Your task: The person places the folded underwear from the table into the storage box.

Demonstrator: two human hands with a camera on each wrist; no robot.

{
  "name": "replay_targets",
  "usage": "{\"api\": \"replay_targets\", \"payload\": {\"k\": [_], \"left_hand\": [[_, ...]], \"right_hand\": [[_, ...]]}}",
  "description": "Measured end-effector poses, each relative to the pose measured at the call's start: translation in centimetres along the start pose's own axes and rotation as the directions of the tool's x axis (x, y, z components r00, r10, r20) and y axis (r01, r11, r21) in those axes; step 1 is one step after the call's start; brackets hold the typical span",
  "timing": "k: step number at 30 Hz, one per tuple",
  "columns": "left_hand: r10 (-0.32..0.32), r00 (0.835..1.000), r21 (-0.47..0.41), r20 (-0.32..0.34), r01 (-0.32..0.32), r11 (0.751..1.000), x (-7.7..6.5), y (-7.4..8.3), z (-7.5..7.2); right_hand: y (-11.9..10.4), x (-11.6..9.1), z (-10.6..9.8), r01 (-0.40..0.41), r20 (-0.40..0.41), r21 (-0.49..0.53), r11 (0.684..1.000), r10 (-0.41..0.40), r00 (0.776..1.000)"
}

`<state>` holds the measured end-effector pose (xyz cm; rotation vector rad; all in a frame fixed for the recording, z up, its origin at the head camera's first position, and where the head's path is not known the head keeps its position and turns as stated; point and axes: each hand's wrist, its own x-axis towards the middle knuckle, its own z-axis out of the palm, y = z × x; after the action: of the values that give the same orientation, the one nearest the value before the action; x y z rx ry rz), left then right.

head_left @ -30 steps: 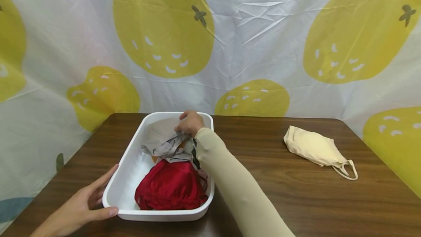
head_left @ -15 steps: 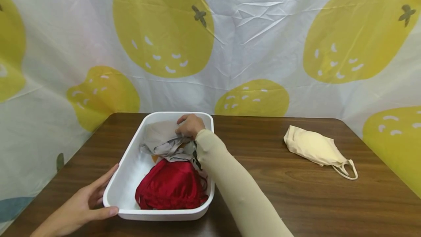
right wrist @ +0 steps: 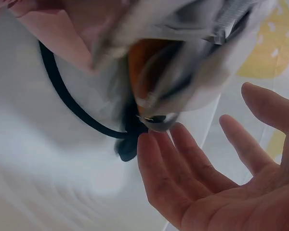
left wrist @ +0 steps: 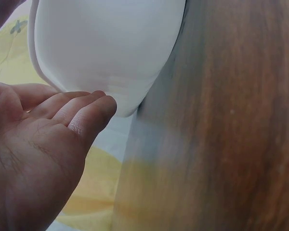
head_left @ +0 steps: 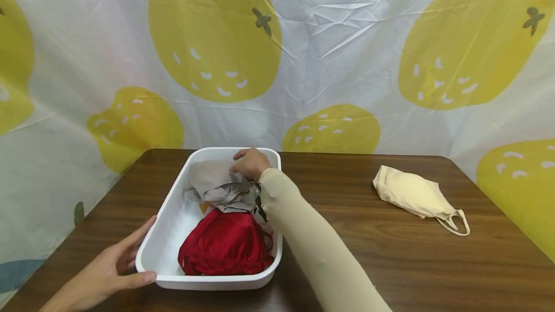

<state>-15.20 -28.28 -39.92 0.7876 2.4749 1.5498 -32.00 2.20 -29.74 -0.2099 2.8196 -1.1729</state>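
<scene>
A white plastic tub [head_left: 208, 283] stands on the table with folded bras inside. My left hand [head_left: 101, 268] rests against its near left corner, thumb on the front wall and fingers along the outer side; the left wrist view shows the fingertips touching the tub wall [left wrist: 106, 43]. My right hand [head_left: 251, 163] reaches into the tub's far right, beside a grey bra [head_left: 210, 177]. Seen from the right wrist, its fingers [right wrist: 166, 178] extend, tips at a dangling strap end. A shiny red bra [head_left: 225, 244] lies at the near end.
A beige bra [head_left: 409, 191] with strap loops lies on the brown table [head_left: 338, 196] to the right. Inside the tub, orange fabric [head_left: 204, 207] and a black strap [right wrist: 62, 94] show beneath the grey bra. A lemon-print cloth [head_left: 329, 71] hangs behind the table.
My right hand shifts slightly within the tub's far end, and the grey bra's folds move a little. The left hand, tub and red bra stay nearly as they were.
</scene>
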Motion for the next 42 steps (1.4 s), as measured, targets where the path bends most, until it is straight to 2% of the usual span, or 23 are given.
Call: {"api": "replay_targets", "payload": {"k": [3,6,7,11,14,23,27,35,42], "left_hand": [[-0.052,0.999,0.024,-0.01,0.052,0.998,0.0,0.1,0.0],[-0.091,0.996,0.032,-0.012,0.092,0.995,0.1,0.2,-0.1],[-0.092,0.996,0.029,-0.009,0.092,0.995,0.1,0.2,-0.1],[-0.023,1.0,0.01,-0.004,0.023,1.0,0.0,0.0,-0.1],[-0.017,1.0,0.014,-0.008,0.017,1.0,0.0,0.0,-0.1],[-0.15,0.989,0.002,0.012,0.15,0.989,0.2,0.3,-0.3],[-0.129,0.991,-0.013,0.016,0.129,0.992,0.3,0.2,-0.2],[-0.018,1.0,0.004,-0.009,0.018,1.0,0.2,-0.1,-0.1],[-0.048,0.999,0.01,-0.019,0.048,0.999,0.1,-0.1,-0.2]], "right_hand": [[0.0,0.0,-0.3,0.002,-0.003,-0.007,1.0,-0.002,1.0],[0.0,0.1,-0.8,-0.022,0.027,0.043,0.999,0.021,0.999],[0.0,0.1,-1.1,-0.029,0.039,0.057,0.998,0.027,0.999],[0.2,0.0,-2.1,-0.041,0.075,0.123,0.991,0.032,0.997],[0.3,-0.1,-2.9,-0.044,0.096,0.181,0.982,0.027,0.995],[1.6,-0.4,-5.4,0.023,0.111,0.265,0.964,-0.054,0.992],[3.1,-0.3,-6.8,0.069,0.142,0.288,0.955,-0.114,0.983],[6.5,-0.6,-10.0,0.174,0.132,0.286,0.942,-0.218,0.967],[10.0,-1.9,-12.9,0.174,0.115,0.284,0.943,-0.214,0.97]]}}
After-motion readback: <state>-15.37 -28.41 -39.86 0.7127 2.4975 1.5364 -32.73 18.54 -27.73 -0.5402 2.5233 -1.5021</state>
